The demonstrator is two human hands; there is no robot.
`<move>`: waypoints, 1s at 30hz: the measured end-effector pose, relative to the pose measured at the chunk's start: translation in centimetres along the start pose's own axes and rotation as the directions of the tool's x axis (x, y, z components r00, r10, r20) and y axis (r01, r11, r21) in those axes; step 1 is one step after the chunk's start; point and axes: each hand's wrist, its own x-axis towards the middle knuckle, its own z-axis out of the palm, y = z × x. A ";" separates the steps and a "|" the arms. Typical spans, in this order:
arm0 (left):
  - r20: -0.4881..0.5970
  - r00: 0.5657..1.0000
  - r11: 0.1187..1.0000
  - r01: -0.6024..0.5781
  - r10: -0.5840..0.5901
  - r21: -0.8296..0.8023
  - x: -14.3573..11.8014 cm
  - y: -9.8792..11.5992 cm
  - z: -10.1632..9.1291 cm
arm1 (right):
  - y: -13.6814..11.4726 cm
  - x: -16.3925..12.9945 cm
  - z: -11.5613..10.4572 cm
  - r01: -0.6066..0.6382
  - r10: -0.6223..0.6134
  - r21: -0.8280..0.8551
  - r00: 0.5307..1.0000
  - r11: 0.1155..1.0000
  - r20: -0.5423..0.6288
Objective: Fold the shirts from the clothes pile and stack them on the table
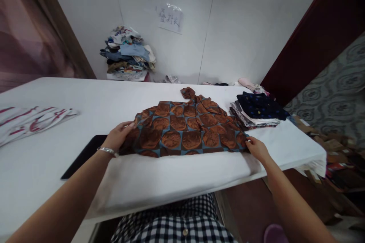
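A brown and teal garment with round rust-coloured patterns lies spread on the white table, partly folded, with a crumpled part at its far edge. My left hand grips its near left corner; a silver bracelet sits on that wrist. My right hand pinches the near right corner. Both hands rest low on the table surface.
A stack of folded dark clothes sits to the right of the garment. A flat black board lies left of my left hand. White cloth with red marks lies at far left. A clothes pile stands against the back wall.
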 end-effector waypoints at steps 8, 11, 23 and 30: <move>-0.188 0.968 0.866 -0.051 0.164 0.497 -6.5 -2.4 -0.7 | 0.6 -1.4 1.4 -0.005 0.011 0.114 0.999 0.993 -0.052; -0.096 0.989 0.787 -0.032 0.115 0.616 -7.5 -2.5 0.2 | 1.3 -1.1 1.8 0.015 -0.007 0.116 0.997 0.993 -0.074; 0.051 0.996 0.707 -0.092 0.078 0.701 -7.0 -2.7 -2.9 | 3.4 -0.2 1.2 0.020 -0.020 0.003 0.995 1.000 -0.093; -0.038 0.885 0.770 -0.383 0.465 0.510 -5.6 -1.9 0.2 | -1.8 -0.9 1.0 0.338 -0.336 -0.041 0.903 0.940 -0.269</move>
